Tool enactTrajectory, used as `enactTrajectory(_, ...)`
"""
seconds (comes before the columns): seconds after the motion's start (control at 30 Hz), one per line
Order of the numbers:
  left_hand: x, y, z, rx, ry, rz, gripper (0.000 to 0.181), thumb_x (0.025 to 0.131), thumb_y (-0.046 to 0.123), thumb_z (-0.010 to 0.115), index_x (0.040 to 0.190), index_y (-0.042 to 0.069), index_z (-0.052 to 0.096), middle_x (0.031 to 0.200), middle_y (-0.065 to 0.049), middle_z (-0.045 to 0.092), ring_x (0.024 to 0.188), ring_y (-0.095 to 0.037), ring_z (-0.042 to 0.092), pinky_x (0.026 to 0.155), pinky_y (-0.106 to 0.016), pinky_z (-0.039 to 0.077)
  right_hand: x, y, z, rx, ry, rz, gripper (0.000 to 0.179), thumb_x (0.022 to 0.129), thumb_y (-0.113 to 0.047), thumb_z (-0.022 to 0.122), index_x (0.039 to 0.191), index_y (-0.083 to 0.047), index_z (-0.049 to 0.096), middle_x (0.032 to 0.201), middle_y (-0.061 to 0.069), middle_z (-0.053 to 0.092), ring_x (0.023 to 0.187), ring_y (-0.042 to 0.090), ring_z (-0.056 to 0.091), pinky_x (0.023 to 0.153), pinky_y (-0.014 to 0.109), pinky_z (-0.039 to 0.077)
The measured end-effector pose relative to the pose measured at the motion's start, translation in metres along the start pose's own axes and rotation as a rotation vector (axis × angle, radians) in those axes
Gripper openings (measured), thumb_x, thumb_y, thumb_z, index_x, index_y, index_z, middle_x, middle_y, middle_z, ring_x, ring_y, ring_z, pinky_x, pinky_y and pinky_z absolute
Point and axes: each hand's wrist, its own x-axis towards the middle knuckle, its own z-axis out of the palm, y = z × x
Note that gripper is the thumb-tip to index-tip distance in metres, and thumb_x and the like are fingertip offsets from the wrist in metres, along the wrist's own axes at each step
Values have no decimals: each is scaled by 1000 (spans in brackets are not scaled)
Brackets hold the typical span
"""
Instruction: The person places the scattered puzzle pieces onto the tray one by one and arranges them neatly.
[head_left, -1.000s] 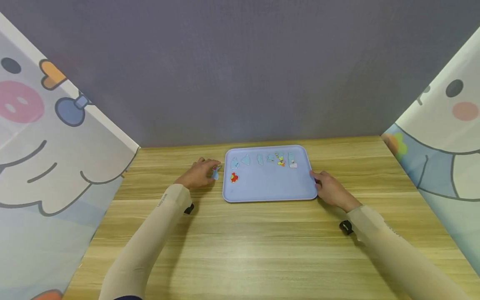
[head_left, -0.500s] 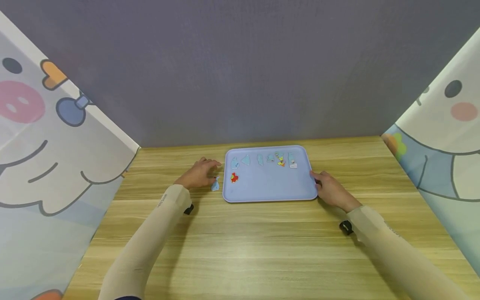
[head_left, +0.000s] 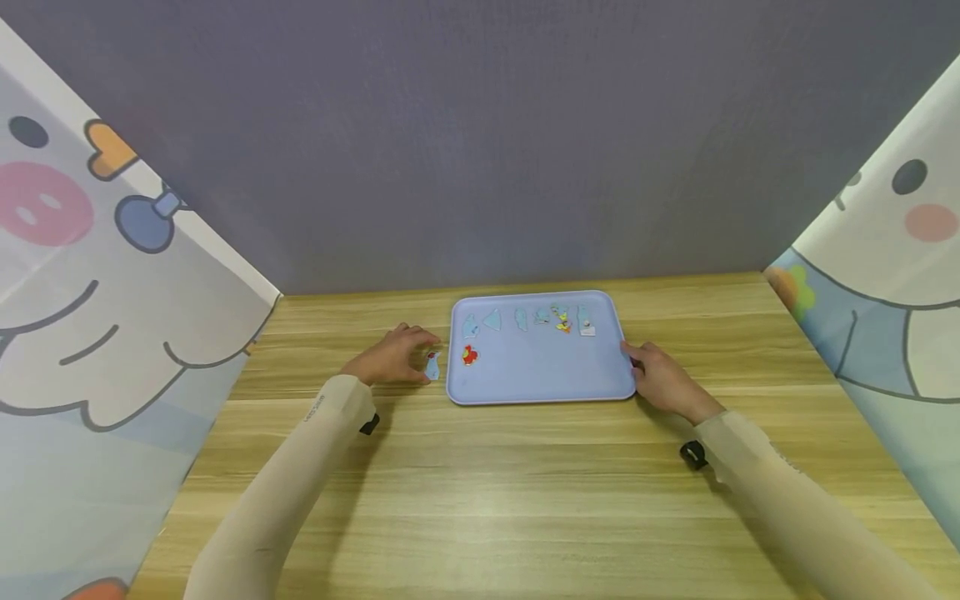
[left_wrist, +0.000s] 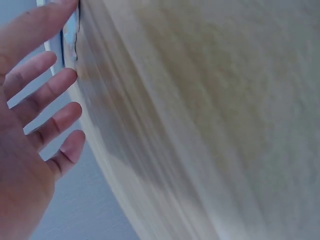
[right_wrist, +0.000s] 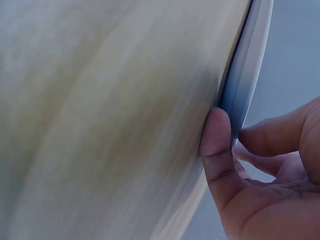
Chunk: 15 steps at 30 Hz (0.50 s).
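Observation:
My left hand (head_left: 396, 354) arches over a small flat light-blue cut-out piece (head_left: 432, 367) with a red patch, lying on the table left of the tray. Thumb and forefinger are spread at either end of it, while the other fingers (left_wrist: 52, 92) fan out loosely in the left wrist view. At the right end of the pale-blue tray (head_left: 540, 402), my right hand (head_left: 663, 381) holds the rim. The right wrist view shows its fingertips (right_wrist: 217, 132) at the tray's raised wall.
Several light-blue pieces (head_left: 492, 319), a yellow one (head_left: 562, 319) and a red one (head_left: 469, 355) lie in the tray. Behind the wooden table (head_left: 525, 492) stands a grey wall (head_left: 517, 142). Cartoon-printed panels (head_left: 97, 333) flank both sides.
Half a second ago the light-blue piece lay under my left fingertips. My left thumb has since moved down toward the piece's near end, widening the hand's spread. The right hand and tray stay put.

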Motion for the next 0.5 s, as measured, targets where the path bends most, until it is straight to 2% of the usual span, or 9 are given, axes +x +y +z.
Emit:
enactTrajectory(0.27,1,4,0,-14,15,6,59,73,17,82,126,7,57,122,-6,57,107,-26,43,97,-46,33,1,3,1,-4,-1,-1,47,89,6,50,134,15,39,90,19,51,72,25,48,64,37,42)
enactTrajectory(0.5,2,7,0,-40,1,-19,67,73,13,82,134,12,53,129,-2,55,108,-24,43,92,-41,39,1,2,0,-7,-8,3,47,89,6,49,134,15,39,90,19,50,71,25,48,64,36,42)
